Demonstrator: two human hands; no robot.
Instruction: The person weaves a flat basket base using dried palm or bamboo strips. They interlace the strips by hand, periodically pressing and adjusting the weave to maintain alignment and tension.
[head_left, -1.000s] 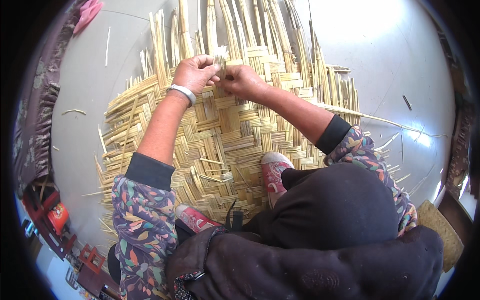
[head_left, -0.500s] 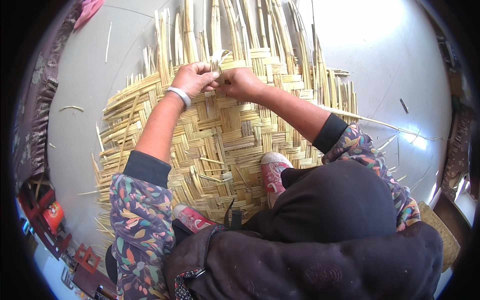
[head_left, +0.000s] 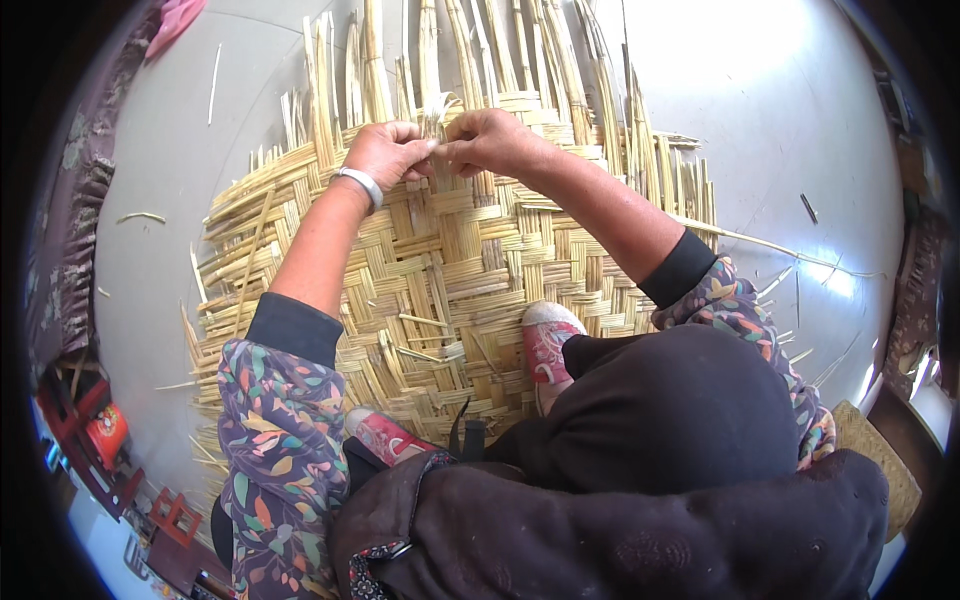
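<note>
A woven reed mat lies on the floor beneath me, its pale strips crossing over and under in bundles. At its far part, my left hand is closed, thumb and fingers pinching a bent reed strip that curls up from the weave. Close against it, my right hand is closed too, with its fingertips on the same strip. The fingers partly hide where the strip enters the mat. Long unwoven reed stalks stick out past the far edge.
My feet in red shoes stand on the mat's near part. Cut reed bits are scattered on the tiled floor. A long loose reed extends right. Patterned fabric borders the left, and small dark red furniture stands lower left.
My right hand has risen slightly, its forearm shifting a little right. The left hand stays nearly in place, still pinching the strip.
</note>
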